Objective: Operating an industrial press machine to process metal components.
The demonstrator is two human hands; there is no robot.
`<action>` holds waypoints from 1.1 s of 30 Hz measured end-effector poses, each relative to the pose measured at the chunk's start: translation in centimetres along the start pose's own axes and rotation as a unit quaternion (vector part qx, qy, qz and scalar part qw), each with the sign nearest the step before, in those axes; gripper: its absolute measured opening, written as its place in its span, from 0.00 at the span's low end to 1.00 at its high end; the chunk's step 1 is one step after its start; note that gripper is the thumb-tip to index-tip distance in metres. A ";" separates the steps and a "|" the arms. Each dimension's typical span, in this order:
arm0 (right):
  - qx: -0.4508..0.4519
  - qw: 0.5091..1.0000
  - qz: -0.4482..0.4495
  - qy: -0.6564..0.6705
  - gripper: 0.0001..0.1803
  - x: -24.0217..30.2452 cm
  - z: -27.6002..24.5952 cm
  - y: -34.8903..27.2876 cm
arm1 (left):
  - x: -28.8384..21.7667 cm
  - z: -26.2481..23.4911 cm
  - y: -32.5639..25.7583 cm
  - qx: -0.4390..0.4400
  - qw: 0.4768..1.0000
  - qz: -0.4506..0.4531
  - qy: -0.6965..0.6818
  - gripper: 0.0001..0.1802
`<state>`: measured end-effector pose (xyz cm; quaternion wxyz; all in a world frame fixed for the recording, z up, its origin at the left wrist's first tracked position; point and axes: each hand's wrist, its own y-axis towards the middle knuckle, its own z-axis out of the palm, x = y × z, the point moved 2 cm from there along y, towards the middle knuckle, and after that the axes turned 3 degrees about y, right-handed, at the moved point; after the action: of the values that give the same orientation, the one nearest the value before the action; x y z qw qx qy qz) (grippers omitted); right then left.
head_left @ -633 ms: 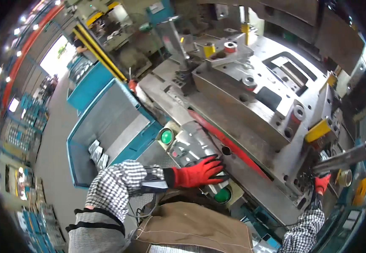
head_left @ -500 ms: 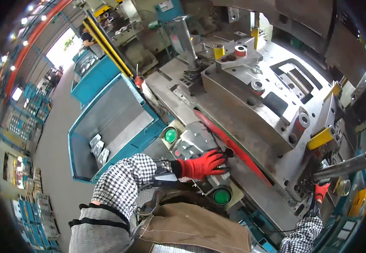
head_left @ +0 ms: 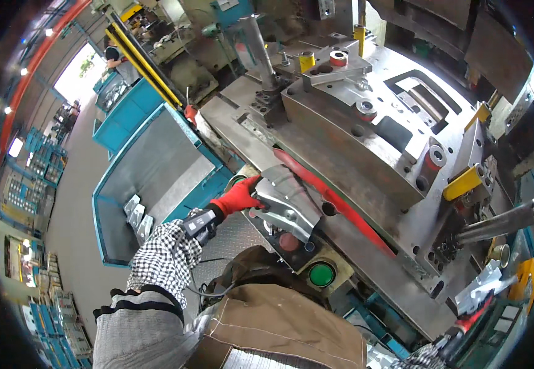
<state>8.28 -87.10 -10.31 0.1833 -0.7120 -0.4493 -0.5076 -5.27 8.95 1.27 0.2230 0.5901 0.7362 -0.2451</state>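
My left hand (head_left: 239, 197), in a red glove, closes on the left edge of a bent grey sheet-metal part (head_left: 290, 200). That part lies over a control box between two green push buttons; the nearer green button (head_left: 322, 275) is in full view, the farther one (head_left: 238, 179) is partly covered. A red round button (head_left: 288, 242) shows beside the part. At the far right, my right hand (head_left: 473, 317), also red-gloved, is closed on a shiny formed sheet-metal piece (head_left: 485, 288). Its fingers are partly hidden and blurred.
A large steel die (head_left: 353, 141) with upright posts fills the press bed. A red strip (head_left: 341, 206) runs along its front. A blue bin (head_left: 98, 215) at left holds several metal pieces. Yellow-black bars (head_left: 144, 58) stand behind. Another person (head_left: 113, 55) is far off.
My left hand has moved left, from on top of the bent part to its edge. My right hand has shifted nearer, away from the die post, and a shiny metal piece now shows in it.
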 end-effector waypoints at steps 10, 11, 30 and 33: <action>0.184 0.972 0.028 0.143 0.55 24.1 3.1 -22.2 | 1.5 -1.0 2.8 0.154 0.986 -0.011 -0.070 0.46; 0.210 0.965 0.013 0.154 0.55 27.0 4.7 -22.7 | 1.5 -1.0 2.6 0.148 0.988 -0.009 -0.046 0.45; 0.519 0.746 -0.397 -0.129 0.59 56.5 45.4 -1.8 | 6.0 0.5 1.9 0.073 0.989 0.104 -0.079 0.65; 0.554 0.725 -0.392 -0.112 0.52 55.7 48.0 -1.5 | 5.7 -0.4 2.1 0.079 0.988 0.100 -0.083 0.64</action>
<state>38.35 -26.61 18.81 0.2778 -0.2957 -0.9072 -0.1111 -4.43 13.93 -2.14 0.2590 0.6544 0.6306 -0.3271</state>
